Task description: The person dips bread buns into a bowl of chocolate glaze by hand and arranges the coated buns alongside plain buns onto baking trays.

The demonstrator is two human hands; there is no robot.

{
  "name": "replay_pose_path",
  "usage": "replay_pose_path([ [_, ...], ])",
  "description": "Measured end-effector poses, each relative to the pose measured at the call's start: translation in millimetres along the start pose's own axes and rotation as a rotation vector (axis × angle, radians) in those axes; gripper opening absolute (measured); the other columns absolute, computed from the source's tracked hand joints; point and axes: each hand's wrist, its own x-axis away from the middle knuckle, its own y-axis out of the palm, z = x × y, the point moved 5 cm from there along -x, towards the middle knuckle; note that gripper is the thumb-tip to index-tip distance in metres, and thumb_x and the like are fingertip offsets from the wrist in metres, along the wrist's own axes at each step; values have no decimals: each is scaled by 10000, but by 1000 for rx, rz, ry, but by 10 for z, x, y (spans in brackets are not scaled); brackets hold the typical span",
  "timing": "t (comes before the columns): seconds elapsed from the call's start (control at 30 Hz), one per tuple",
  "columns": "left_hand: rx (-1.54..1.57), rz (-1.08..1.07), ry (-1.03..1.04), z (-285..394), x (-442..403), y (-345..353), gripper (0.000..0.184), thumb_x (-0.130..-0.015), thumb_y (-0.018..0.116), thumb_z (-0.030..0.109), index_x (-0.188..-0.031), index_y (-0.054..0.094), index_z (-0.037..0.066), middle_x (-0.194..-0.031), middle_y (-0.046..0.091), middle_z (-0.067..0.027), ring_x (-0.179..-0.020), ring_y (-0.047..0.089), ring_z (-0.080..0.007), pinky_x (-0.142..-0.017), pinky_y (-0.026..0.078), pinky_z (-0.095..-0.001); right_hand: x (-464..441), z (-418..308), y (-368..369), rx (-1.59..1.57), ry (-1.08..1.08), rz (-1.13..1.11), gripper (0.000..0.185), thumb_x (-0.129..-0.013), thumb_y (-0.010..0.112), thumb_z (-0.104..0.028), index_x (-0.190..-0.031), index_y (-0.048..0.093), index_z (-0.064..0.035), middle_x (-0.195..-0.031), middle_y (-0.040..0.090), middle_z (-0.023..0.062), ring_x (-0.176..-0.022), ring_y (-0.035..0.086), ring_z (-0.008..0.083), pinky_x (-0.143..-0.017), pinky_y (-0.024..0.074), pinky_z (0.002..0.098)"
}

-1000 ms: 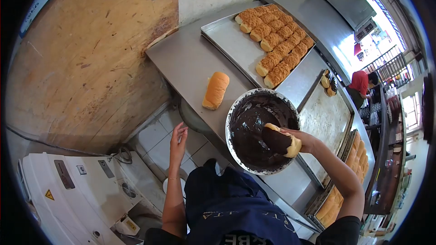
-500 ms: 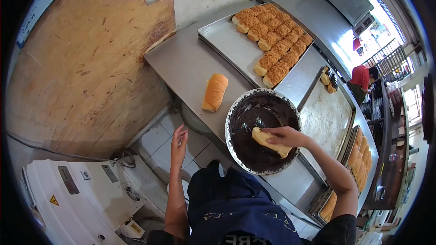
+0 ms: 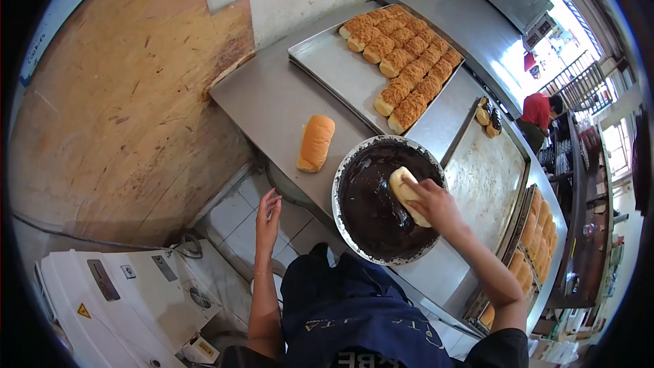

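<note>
My right hand [image 3: 436, 206] grips a bread roll [image 3: 407, 194] by its side, over the dark chocolate coating [image 3: 371, 197] in a large round bowl [image 3: 336, 194]. The roll's pale side faces up; its underside is hidden, so I cannot tell how far it touches the chocolate. My left hand [image 3: 268, 215] hangs in the air left of the bowl, fingers loosely apart and holding nothing. A single golden-brown roll [image 3: 316, 143] lies on the steel table [image 3: 262, 99], left of the bowl.
Behind the bowl, a tray [image 3: 327, 71] carries rows of crumb-topped rolls [image 3: 402, 48]. Another tray [image 3: 480, 184] has a few chocolate-coated rolls [image 3: 488, 117] at its far end. Plain rolls [image 3: 538, 232] fill trays at right. A white machine [image 3: 129, 300] stands lower left. A person in red [image 3: 536, 112] works farther off.
My right hand has turned the roll to a steeper angle and moved it slightly up within the bowl. The left hand stays nearly still. The whole view has shifted slightly.
</note>
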Motion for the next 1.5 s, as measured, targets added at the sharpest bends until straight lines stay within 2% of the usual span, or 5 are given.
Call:
replay_pose_path([
  [0.6, 22, -83, 7, 185, -100, 130, 401, -955, 512, 205, -1321, 430, 63, -1151, 564, -106, -1107, 506, -160, -979, 376, -290, -19, -170, 388, 590, -265, 134, 551, -801, 540, -176, -1341, 429, -180, -945, 483, 81, -821, 543, 208, -672, 500, 319],
  [0.9, 74, 143, 209, 586, -62, 170, 343, -966, 468, 204, -1268, 473, 42, -1052, 588, -99, -986, 555, -152, -910, 432, -297, 59, -270, 434, 435, -384, 172, 574, -782, 562, -175, -1341, 429, -180, -947, 481, 70, -858, 544, 201, -689, 489, 297],
  [0.93, 71, 136, 214, 615, -77, 187, 343, -966, 468, 204, -1268, 473, 42, -1052, 588, -99, -986, 555, -152, -910, 432, -297, 80, -330, 525, 298, -294, -84, 605, -770, 628, -287, -1330, 434, -165, -1079, 507, 105, -932, 540, 237, -790, 497, 331],
  [1.37, 147, 126, 237, 916, 4, 323, 298, -959, 460, 139, -1237, 472, 35, -1022, 585, -90, -944, 543, -152, -914, 429, -299, -117, 46, 180, 469, -75, 177, 540, -792, 583, -185, -1305, 426, -128, -927, 495, 78, -817, 536, 208, -735, 491, 305],
  [1.5, 148, 108, 247, 920, -14, 348, 298, -957, 457, 130, -1239, 471, 37, -1032, 583, -94, -947, 543, -154, -924, 426, -302, 72, -346, 431, 354, -388, 57, 549, -819, 583, -208, -1336, 401, -166, -940, 491, 70, -797, 571, 193, -675, 518, 302],
])
